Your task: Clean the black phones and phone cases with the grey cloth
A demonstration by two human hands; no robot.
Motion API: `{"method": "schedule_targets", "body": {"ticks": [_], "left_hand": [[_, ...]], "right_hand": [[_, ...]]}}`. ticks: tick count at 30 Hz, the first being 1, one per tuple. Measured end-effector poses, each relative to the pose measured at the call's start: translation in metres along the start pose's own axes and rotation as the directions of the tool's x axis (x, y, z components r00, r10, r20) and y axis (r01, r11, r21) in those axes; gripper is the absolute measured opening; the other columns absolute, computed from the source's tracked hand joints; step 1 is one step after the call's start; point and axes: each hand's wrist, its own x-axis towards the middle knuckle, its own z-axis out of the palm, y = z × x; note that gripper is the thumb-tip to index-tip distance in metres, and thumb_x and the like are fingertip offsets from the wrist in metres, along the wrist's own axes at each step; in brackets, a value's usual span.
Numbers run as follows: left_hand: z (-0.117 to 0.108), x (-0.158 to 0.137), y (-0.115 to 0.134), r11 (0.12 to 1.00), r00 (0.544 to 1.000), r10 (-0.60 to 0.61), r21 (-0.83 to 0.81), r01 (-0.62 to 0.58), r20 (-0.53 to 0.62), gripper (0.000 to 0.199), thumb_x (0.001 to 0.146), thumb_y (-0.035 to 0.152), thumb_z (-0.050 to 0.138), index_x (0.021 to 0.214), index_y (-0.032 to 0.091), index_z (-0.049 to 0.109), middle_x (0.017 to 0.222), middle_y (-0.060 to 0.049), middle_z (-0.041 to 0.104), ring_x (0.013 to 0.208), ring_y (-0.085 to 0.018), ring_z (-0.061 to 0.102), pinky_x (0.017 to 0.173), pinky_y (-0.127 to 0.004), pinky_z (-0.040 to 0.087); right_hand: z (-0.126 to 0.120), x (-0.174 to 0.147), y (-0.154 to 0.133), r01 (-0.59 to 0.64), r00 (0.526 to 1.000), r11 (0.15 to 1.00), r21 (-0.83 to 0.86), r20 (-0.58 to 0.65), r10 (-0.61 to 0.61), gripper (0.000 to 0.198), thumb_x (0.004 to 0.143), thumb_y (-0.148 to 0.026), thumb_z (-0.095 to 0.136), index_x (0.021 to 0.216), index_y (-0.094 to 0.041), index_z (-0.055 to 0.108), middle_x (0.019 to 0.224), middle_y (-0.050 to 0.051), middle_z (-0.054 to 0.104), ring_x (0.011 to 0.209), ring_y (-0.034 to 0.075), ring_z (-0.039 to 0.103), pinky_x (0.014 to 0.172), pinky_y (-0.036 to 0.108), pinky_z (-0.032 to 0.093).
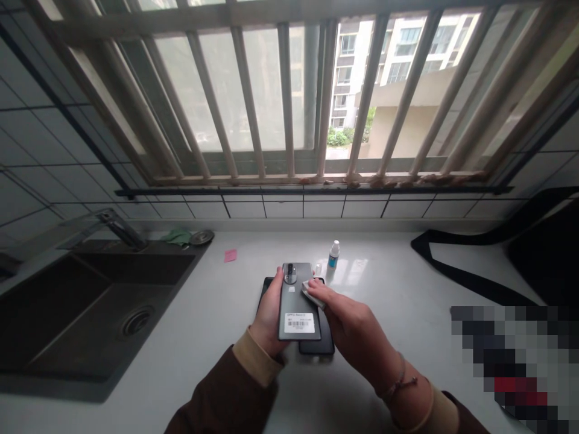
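Note:
A grey smartphone (pixel 296 301), its back turned up with a camera block and a white barcode label (pixel 299 322), rests in my left hand (pixel 268 319), whose fingers wrap its left edge. My right hand (pixel 350 313) pinches a small whitish folded cloth (pixel 312 293) against the right side of the phone's back. Beneath the phone, a dark flat device (pixel 316 347) lies on the counter, mostly covered. A dark edge also shows left of the phone; whether it belongs to the same device I cannot tell.
Behind the phone stand a small white bottle with a blue label (pixel 333 256) and a little whitish cap-like piece (pixel 318 269). A pink note (pixel 230 255) lies left. Further left are a dark sink (pixel 102 381), a faucet (pixel 120 230) and a green cloth (pixel 176 236). A black strap (pixel 456 272) lies right.

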Motion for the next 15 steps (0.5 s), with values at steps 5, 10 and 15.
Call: {"method": "schedule_targets", "body": {"ticks": [5,10,15], "left_hand": [[-0.005,0.003,0.002,0.998,0.997,0.032,0.047,-0.029,-0.07,0.063,0.108,0.057,0.042,0.116,0.003,0.073,0.094,-0.02,0.079,0.09,-0.029,0.078,0.089,-0.04,0.062],[-0.005,0.001,0.002,0.991,0.996,-0.074,0.111,0.079,-0.056,0.067,0.106,0.062,0.044,0.12,0.003,0.073,0.092,-0.02,0.079,0.082,-0.028,0.077,0.081,-0.038,0.062],[0.0,-0.003,0.001,0.981,0.991,-0.134,0.141,0.131,0.014,0.064,0.106,0.061,0.046,0.119,0.004,0.073,0.093,-0.018,0.079,0.08,-0.025,0.076,0.077,-0.033,0.06]], "right_hand": [[-0.005,0.001,-0.014,0.123,0.989,0.991,0.057,0.076,-0.127,0.046,0.102,-0.002,0.049,0.139,-0.023,0.065,0.134,0.008,0.077,0.131,0.021,0.07,0.124,0.047,0.049],[-0.017,-0.003,-0.032,0.002,0.987,0.933,0.36,0.151,-0.061,0.037,0.097,-0.007,0.057,0.126,-0.026,0.072,0.111,0.003,0.083,0.099,0.02,0.08,0.105,0.038,0.061],[-0.017,-0.004,-0.021,-0.323,0.908,0.782,0.533,-0.058,0.415,0.023,0.105,-0.032,0.057,0.11,-0.024,0.079,0.1,0.005,0.081,0.085,0.02,0.077,0.072,0.029,0.064]]}}
